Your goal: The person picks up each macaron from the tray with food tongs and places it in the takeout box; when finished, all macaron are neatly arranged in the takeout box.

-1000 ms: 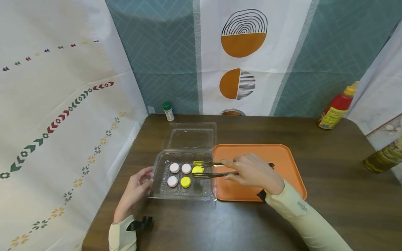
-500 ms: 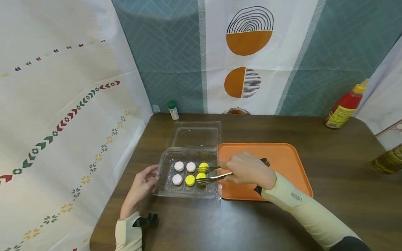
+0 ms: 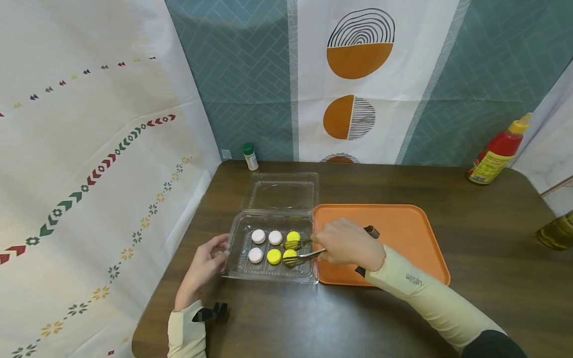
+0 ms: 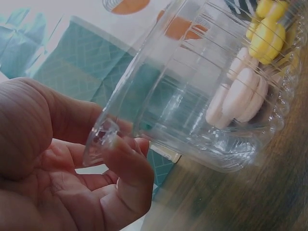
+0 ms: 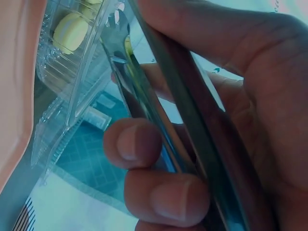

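The clear plastic container stands with its lid folded back. Inside it are two rows of macarons, three pale ones such as this pale macaron, and three yellow ones at the right. My left hand pinches the container's left rim between thumb and fingers, as the left wrist view shows. With my right hand I grip metal tongs whose arms are spread. Their tips lie over the right column, partly covering the front right yellow macaron and the lower edge of the back right yellow macaron.
An orange tray adjoins the container's right side, under my right hand. A small green-capped bottle stands at the back left. The red sauce bottle is at the back right, and a dark bottle is cut off at the right edge.
The tongs' tips have spread and shifted off the front right yellow macaron they straddled; the back right one now shows. My left hand stays on the rim. The view has drifted right.
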`<action>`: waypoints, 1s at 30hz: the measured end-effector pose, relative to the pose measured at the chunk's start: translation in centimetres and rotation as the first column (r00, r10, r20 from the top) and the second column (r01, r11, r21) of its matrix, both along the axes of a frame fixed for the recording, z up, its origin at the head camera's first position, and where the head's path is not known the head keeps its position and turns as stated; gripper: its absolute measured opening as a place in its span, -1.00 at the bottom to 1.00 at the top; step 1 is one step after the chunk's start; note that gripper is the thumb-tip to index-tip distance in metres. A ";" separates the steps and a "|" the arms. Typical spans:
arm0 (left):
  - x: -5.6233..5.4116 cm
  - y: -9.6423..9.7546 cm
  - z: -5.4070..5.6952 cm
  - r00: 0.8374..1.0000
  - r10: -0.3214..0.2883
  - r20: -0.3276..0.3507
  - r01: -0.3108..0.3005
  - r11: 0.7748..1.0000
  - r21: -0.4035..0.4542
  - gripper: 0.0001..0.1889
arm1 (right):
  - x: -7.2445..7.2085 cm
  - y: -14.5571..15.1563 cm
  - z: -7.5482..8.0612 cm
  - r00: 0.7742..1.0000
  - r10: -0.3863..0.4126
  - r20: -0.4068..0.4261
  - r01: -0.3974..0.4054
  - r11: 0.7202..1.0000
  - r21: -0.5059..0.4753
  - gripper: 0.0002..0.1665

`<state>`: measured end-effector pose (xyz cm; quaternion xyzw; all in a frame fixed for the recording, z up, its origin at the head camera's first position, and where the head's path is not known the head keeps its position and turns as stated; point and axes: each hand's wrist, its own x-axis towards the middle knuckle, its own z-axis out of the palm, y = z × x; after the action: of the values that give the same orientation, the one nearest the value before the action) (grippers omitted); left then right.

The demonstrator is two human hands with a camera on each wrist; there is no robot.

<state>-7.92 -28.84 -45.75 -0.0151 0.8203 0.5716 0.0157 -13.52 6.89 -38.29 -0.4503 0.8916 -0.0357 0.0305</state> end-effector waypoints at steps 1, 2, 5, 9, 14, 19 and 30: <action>0.0 0.0 0.0 1.000 0.000 -0.001 0.000 1.000 -0.002 -0.50 | 0.0 0.0 0.0 1.000 -0.005 0.002 0.005 1.000 0.003 -0.75; 0.0 0.0 0.0 1.000 -0.002 -0.001 0.002 1.000 -0.007 -0.51 | 0.1 -0.1 0.1 1.000 -0.010 0.010 0.010 1.000 0.005 -0.74; -0.1 0.1 0.1 1.000 0.000 -0.005 0.000 1.000 -0.018 -0.51 | 0.1 -0.1 0.3 0.999 -0.028 0.032 0.028 1.000 0.010 -0.67; -0.1 0.1 0.1 1.000 -0.003 -0.004 0.003 1.000 -0.020 -0.50 | 0.3 0.1 0.5 0.998 -0.047 0.045 0.047 0.999 0.012 -0.59; 0.0 0.0 0.1 1.000 -0.008 0.004 0.008 1.000 -0.022 -0.51 | 0.5 0.9 0.5 0.996 -0.073 0.053 0.073 0.997 0.011 -0.56; -0.1 0.1 0.3 1.000 -0.008 0.006 0.008 1.000 -0.012 -0.50 | 0.6 2.1 0.4 0.990 -0.109 0.090 0.111 0.994 -0.009 -0.45; -0.1 0.1 0.0 1.000 0.002 0.027 -0.002 1.000 -0.019 -0.50 | 1.0 4.6 -0.4 0.986 -0.169 -0.015 0.164 0.970 -0.177 -0.35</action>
<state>-8.04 -28.72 -45.74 -0.0237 0.8252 0.5637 0.0259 -12.53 11.45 -38.66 -0.3755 0.9200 -0.1095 -0.0259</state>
